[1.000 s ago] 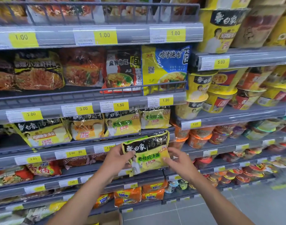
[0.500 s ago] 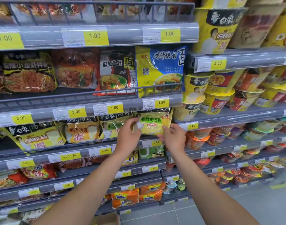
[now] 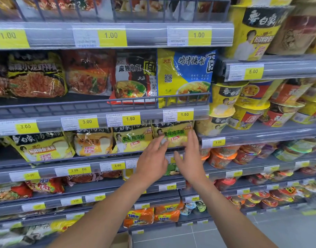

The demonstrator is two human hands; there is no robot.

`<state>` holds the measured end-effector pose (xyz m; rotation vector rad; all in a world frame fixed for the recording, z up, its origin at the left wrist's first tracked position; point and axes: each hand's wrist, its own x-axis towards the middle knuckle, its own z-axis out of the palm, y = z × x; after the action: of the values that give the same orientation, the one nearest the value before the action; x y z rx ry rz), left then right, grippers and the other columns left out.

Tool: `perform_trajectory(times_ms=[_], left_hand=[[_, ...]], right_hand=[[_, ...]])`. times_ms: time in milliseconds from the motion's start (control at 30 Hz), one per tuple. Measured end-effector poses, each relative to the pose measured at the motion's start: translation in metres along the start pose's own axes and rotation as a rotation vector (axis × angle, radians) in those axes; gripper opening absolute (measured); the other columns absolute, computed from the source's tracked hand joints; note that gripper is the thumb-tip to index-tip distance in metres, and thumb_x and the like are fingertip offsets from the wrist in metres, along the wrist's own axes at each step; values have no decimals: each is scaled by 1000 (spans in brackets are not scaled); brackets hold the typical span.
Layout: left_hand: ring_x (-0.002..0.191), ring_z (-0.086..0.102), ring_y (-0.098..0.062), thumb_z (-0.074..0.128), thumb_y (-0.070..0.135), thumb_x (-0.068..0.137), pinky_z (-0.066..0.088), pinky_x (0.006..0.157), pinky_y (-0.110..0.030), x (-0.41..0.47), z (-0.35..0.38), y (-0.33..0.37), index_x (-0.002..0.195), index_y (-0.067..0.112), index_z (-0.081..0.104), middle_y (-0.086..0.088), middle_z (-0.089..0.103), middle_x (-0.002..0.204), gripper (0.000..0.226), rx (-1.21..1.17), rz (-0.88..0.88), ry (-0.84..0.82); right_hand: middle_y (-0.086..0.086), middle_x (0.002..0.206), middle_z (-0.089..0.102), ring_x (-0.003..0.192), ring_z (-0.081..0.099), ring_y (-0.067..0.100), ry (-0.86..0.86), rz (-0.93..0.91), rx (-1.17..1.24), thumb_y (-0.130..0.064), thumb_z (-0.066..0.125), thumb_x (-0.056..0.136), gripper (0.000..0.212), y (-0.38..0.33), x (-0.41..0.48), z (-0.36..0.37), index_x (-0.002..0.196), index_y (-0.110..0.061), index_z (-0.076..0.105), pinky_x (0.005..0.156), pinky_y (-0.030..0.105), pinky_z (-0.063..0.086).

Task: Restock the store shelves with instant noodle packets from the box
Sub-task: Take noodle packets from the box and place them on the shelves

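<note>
Head view: the yellow noodle packet (image 3: 173, 136) stands upright on the shelf (image 3: 46, 168), directly under the right-hand 1.50 price tag (image 3: 185, 114). It is at the right end of its row. Its twin (image 3: 130, 138) is just left of the tag's line, and cup noodles (image 3: 223, 156) sit below and to the right of the tag on the next bay.

Both hands are spread, fingers straight, clamped on nothing. The left hand (image 3: 151, 158) reaches up from below the tag with its fingertips at the packet's lower left corner. Blur hides whether they touch it. The right hand (image 3: 189, 154) lies along the packet's right edge, fingers pointing up towards the tag. The hands are a little apart, the packet's lower half between them.

The packet looks light and crinkly: slick film over a brittle noodle block. It should be held by its side edges with flat fingers rather than squeezed at the middle. A nudge on the face should seat it behind the wire rail (image 3: 103, 155).

Far below the tag, at the frame's bottom edge, a corner of the cardboard box (image 3: 122, 239) shows — its contents are out of sight.
</note>
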<state>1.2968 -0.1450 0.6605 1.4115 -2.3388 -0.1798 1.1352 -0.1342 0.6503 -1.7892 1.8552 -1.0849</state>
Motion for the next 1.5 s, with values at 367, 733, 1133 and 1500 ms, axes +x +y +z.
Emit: perform_trajectory(times_ms=[367,733,1133,1500], left_hand=[[155,-1,-22,55,35,93,1,125,-49,3,6,-6,160,21,6,-3,-1,168,84,281,-31,-120],[155,-6,-23,52,30,96,5,125,-53,-40,3,-20,159,30,15,0,2,169,73,238,-15,-40],[155,-10,-21,28,67,99,6,126,-50,-119,-25,-61,159,29,14,1,-1,169,73,280,-113,-28],[155,-11,-20,29,70,97,5,125,-51,-246,-72,-110,160,29,8,1,-1,169,78,294,-236,-28]], right_hand=[[3,168,3,152,9,36,-111,-96,-596,-51,54,90,82,8,-9,12,158,-36,12,121,57,16],[10,164,20,151,17,35,-57,-142,-487,-39,65,86,79,-4,-29,18,155,-24,30,119,56,25],[7,162,24,151,19,30,-77,-230,-447,-57,59,88,78,-55,-79,53,153,-22,35,119,55,24],[3,163,22,151,16,27,-168,-308,-452,-65,55,86,80,-138,-167,104,153,-27,32,121,52,16]])
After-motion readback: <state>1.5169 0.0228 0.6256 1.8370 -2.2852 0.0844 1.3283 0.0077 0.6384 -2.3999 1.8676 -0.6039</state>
